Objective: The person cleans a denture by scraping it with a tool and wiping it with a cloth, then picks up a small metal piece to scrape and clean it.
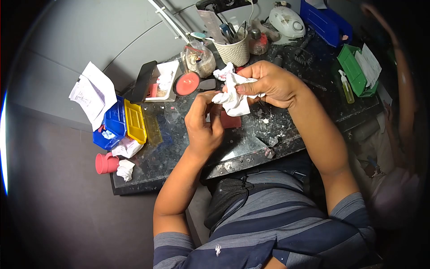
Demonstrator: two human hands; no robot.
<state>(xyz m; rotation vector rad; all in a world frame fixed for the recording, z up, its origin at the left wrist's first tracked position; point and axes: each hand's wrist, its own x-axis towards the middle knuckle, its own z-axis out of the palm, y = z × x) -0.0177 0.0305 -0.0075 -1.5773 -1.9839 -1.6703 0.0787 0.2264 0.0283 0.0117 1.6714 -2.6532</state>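
Note:
A crumpled white tissue (237, 101) is held up over the dark worktop between my two hands. My right hand (271, 85) pinches its upper right part, thumb on top. At the tissue's left edge my left hand (204, 119) has its fingers curled and closed on it. Whether something small is wrapped inside is hidden. Below the hands lies a flat red-pink sheet (230, 120), partly covered from view. Just behind the tissue sits another crumpled white tissue (224, 71). A round dish of pink material (187, 83) stands to the left.
A white tray (170, 92), a woven cup of tools (235, 51) and a plastic bag (199, 58) stand at the back. Blue bin (114, 121), yellow bin (135, 121) and pink mug (106, 163) are left. Green bin (351, 67) and small bottle (347, 89) are right, near another person's arm (405, 85).

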